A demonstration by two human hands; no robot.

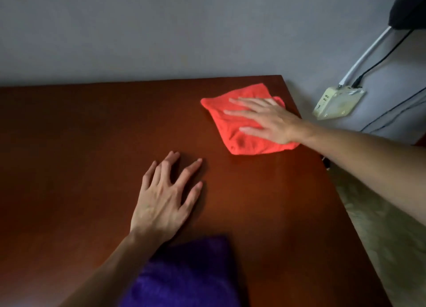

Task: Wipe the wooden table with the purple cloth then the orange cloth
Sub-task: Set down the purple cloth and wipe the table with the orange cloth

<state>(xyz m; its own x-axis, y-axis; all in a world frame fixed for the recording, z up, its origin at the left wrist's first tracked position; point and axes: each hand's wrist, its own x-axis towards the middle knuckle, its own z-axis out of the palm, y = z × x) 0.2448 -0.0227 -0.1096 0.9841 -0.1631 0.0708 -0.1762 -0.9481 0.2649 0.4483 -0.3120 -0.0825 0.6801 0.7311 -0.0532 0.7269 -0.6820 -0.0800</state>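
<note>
- The orange cloth (232,117) lies crumpled in a rough diamond on the wooden desk (92,134), in the upper right of the frame, close to the desk's far right corner.
- My right hand (267,120) lies flat on top of it, palm down, fingers straight and spread wide, pointing toward the left of the frame; the thumb lies across the cloth's lower half. I press on it rather than grip it.
- My right forearm reaches in from the right edge of the frame, crossing over the desk's right edge.
- The purple cloth (184,276) sits at the bottom centre of the frame, on the near part of the desk, partly hidden by my left forearm. It is well apart from the orange cloth.
- My left hand (166,198) rests palm down on the bare wood in the middle of the frame, fingers spread and slightly arched, holding nothing. It lies between the two cloths and touches neither.
- Beyond the desk is a plain grey wall (161,30).
- In the upper right, a pale socket box (338,103) hangs tilted on the wall, with a white conduit (366,55) and a black cable (382,58) running up from it.
- A dark object fills the top right corner; I cannot tell what it is.
</note>
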